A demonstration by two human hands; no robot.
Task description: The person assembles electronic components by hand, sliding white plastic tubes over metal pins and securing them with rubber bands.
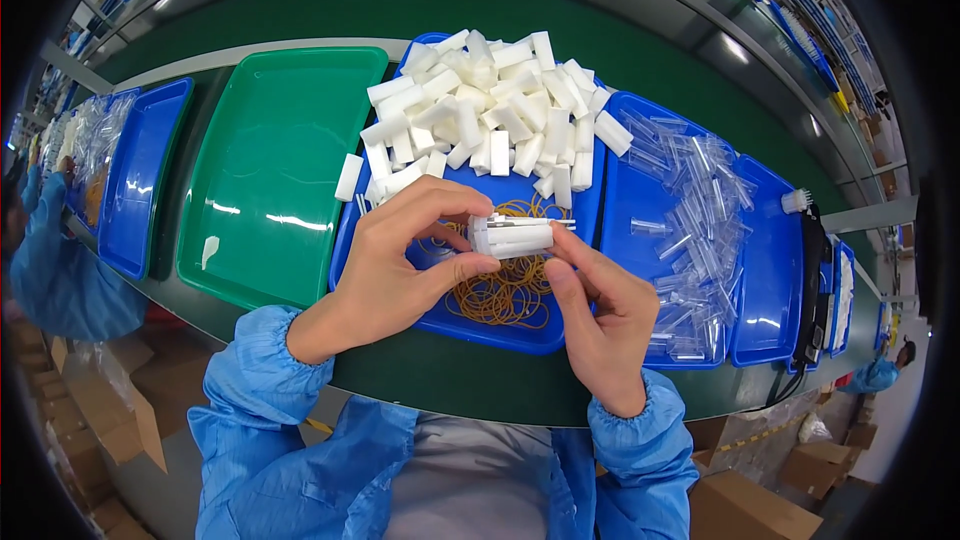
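Note:
Between both hands is a small white cylindrical plastic part (512,240) with thin metal pins along its upper side. My left hand (385,265) grips its wider left end between thumb and fingers. At the other end, the thumb and fingertips of my right hand (608,315) close on the narrower tip. Directly beneath the part, tan rubber bands (500,298) lie in a loose heap in a blue tray (515,188). White foam blocks (470,120) are piled high in the far half of that tray, some spilling over its rim.
A green tray (275,155) stands to the left, with a small white scrap in it. On the right, a blue tray (628,240) holds many clear plastic tubes (690,230). Beyond it stands another blue tray (765,290). At the far left, a person in a blue sleeve (75,270) works.

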